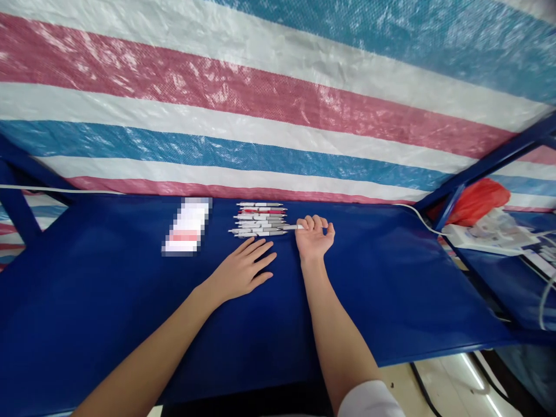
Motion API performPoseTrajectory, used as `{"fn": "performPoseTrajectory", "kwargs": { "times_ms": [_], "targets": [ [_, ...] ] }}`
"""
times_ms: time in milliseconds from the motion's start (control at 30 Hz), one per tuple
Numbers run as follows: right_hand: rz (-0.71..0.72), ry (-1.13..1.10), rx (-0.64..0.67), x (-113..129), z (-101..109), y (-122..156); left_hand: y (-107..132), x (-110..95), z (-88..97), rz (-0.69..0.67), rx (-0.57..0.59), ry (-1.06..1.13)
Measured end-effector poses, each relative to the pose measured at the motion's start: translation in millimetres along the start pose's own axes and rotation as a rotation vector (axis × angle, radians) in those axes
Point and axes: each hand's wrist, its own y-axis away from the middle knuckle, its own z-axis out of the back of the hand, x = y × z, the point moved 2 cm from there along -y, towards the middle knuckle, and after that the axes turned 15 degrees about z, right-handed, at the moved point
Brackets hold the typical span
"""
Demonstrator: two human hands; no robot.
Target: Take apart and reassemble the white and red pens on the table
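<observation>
A row of several white and grey pens (259,220) lies near the far edge of a blue table (108,289). My right hand (315,236) is curled at the right end of the row, its fingers closed on one white pen (292,227) that points left into the pile. My left hand (244,268) rests flat on the blue surface just in front of the pens, palm down with fingers stretched out, holding nothing.
A blurred white box with a red band (187,226) lies left of the pens. A striped red, white and blue tarp (260,104) hangs behind. At right, a blue frame bar (486,165), a red bag (475,200), a white power strip (486,237) and cables.
</observation>
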Motion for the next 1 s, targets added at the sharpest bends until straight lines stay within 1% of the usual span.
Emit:
{"fn": "performPoseTrajectory", "kwargs": {
  "times_ms": [167,533,700,1000],
  "targets": [
    [0.019,0.032,0.039,1.1,0.0,-1.0,1.2,-0.1,-1.0,0.01,-0.007,0.0],
    [-0.068,-0.171,0.032,1.7,-1.5,1.3,1.1,-0.1,-2.9,0.036,0.012,0.007],
    [-0.034,-0.12,0.046,4.3,-0.3,3.7,0.7,-0.5,-3.2,0.042,0.02,0.019],
    [-0.016,-0.088,0.076,10.2,-4.0,6.6,0.7,-0.2,-3.8,0.05,0.031,0.029]
  ]
}}
